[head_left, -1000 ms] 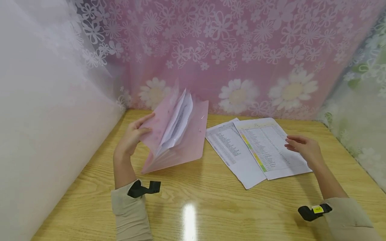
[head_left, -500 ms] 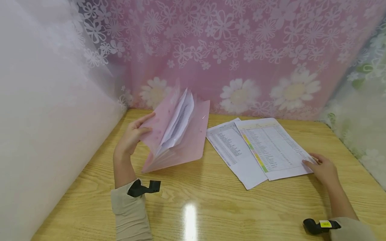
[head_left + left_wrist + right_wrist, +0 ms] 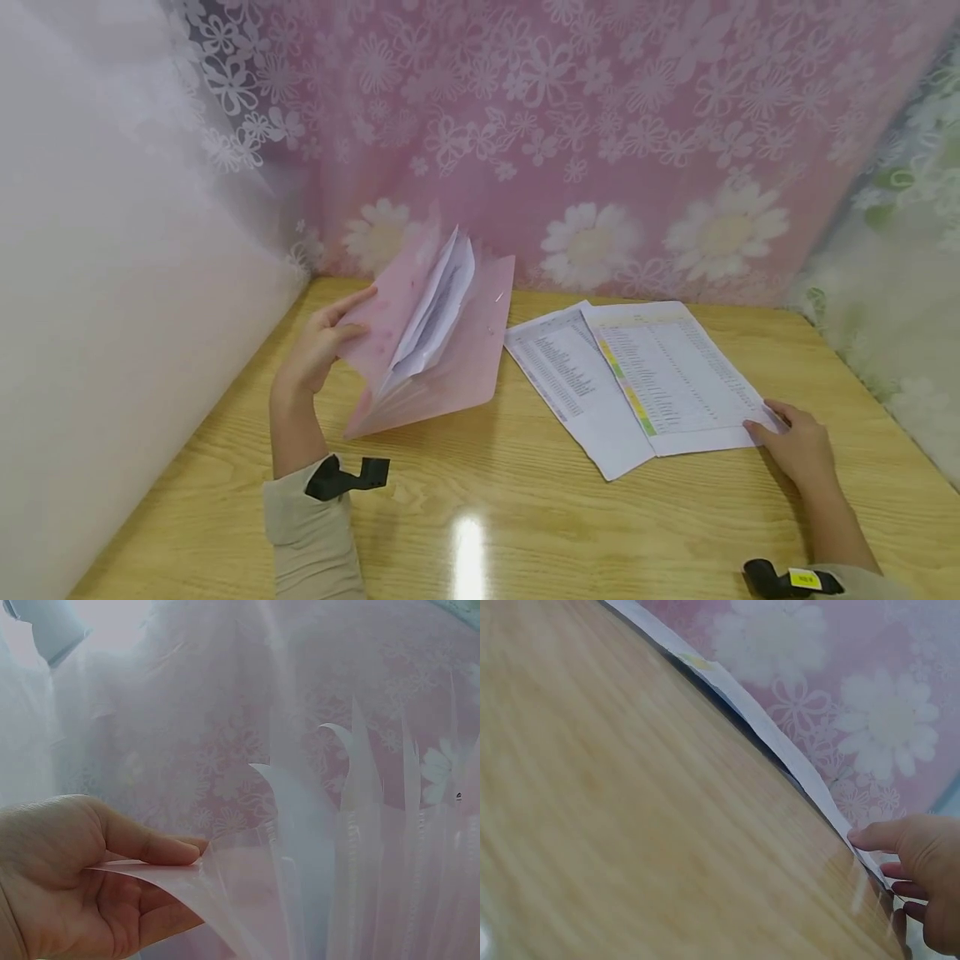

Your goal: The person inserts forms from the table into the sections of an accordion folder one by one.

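Bright, even light, ceiling glare on the table point(image 3: 468, 542); wrist views soft, right one motion-blurred.

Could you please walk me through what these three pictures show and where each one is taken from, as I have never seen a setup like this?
There is no machine here: a person works with bare hands and wears three cameras. The wide picture comes from the head camera, looking down at a wooden table. The other two come from cameras strapped to each wrist.

The left hand holds a pink folder open by pinching its front flap; the left wrist view shows that thumb on the flap, with the pockets fanned out. White papers stick out of the folder.

Two printed sheets lie overlapping on the table. The right hand takes the top sheet's near corner, and the right wrist view shows that edge slightly lifted.
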Demonstrator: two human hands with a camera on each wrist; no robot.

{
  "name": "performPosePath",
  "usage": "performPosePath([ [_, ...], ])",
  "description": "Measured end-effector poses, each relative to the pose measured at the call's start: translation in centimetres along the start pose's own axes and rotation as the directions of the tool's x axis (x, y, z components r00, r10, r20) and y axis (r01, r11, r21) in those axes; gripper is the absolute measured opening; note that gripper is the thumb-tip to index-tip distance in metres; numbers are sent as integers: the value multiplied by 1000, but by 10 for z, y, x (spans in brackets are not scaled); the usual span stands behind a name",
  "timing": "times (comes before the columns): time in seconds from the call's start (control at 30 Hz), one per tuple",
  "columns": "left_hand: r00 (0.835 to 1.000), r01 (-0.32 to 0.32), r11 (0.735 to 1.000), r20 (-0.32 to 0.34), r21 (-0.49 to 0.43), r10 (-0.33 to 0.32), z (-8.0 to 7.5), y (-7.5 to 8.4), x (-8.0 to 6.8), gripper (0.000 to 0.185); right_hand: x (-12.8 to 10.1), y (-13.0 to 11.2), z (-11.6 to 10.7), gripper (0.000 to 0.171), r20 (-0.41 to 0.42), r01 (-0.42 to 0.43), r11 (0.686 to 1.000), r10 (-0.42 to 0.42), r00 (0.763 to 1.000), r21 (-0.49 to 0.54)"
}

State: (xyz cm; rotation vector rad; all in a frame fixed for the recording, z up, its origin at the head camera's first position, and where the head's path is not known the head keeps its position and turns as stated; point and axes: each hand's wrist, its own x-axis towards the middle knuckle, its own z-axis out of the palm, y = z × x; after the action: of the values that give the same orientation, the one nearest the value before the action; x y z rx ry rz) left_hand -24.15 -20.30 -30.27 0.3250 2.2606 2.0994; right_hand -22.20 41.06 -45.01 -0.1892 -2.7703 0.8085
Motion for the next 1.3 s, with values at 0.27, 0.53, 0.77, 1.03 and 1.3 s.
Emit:
performPosePath([
  [0.27, 1000, -1, 1000, 8, -13, 1, 1, -3, -2, 52, -9, -8, -3, 49, -30, -24, 1000, 25, 999, 7],
  [0.53, 1000, -27, 998, 10, -48, 28, -1, -6, -2, 53, -21, -21, -4, 38, -38, -41, 998, 43, 998, 48],
  [0.77, 1000, -28, 999, 8, -37, 28, 0, -4, -2, 52, -35, -31, -2, 51, 54, -175, 958, 167, 984, 227],
  [1.03, 1000, -28, 1000, 13, -3, 29, 2, -2, 1, 52, -21, -22, 0, 54, 104, -284, 875, 265, 959, 392],
  [1.3, 1000, -15, 1000, 12, 13, 15, 2, -2, 1, 52, 9, -9, 2, 52, 108, -261, 873, 238, 965, 413],
])
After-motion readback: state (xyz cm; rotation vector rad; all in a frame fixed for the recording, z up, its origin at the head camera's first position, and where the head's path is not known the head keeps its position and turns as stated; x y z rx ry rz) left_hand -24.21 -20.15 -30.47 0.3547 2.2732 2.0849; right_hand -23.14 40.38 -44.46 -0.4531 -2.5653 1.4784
